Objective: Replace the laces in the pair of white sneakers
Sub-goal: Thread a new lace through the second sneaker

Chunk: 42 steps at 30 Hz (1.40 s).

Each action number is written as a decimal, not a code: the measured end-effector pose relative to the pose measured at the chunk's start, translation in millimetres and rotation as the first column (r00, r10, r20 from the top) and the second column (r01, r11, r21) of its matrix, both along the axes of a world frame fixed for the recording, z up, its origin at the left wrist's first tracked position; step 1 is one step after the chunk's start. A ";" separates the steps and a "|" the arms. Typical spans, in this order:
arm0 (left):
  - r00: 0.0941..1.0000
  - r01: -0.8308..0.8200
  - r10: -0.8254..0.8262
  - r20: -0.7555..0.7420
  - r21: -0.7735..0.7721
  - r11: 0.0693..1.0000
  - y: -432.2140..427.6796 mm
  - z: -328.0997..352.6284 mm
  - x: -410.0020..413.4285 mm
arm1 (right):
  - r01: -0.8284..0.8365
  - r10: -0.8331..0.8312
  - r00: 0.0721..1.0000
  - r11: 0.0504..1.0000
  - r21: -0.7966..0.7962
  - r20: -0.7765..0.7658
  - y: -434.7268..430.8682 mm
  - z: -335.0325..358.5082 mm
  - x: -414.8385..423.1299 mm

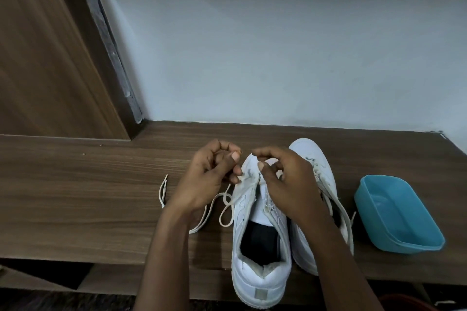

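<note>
Two white sneakers stand side by side on the wooden table, heels toward me. The nearer sneaker (260,255) has most of its eyelets bare and its tongue showing. The second sneaker (313,159) lies to its right, partly behind my right arm. A white lace (222,207) runs from the nearer shoe's toe end and loops out over the table to the left. My left hand (209,179) pinches the lace at the front left eyelets. My right hand (285,184) is curled over the front of the same shoe and grips its eyelet flap.
A blue plastic tub (396,214) sits right of the shoes, near the table's edge. The lace's loose end (163,189) lies on the wooden table (75,197) to the left. A wall rises behind, and a wooden door frame stands at the far left.
</note>
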<state>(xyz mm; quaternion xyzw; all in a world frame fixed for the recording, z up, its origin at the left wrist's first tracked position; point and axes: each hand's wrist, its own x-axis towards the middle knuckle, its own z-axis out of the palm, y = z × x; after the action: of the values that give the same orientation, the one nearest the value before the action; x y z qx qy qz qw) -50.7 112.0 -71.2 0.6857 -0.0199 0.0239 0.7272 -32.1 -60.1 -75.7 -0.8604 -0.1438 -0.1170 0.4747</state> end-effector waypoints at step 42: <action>0.985 -0.168 0.125 -0.115 -0.542 0.824 -12.0 22.0 2.1 | -0.378 0.398 0.863 0.917 0.125 -0.313 12.6 22.0 -19.2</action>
<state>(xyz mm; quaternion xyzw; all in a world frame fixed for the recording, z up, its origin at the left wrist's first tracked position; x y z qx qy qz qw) -48.5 100.1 -49.2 0.4480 0.0677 0.0589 0.8895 -51.3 -47.6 -53.7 -0.8067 -0.2282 0.1231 0.5310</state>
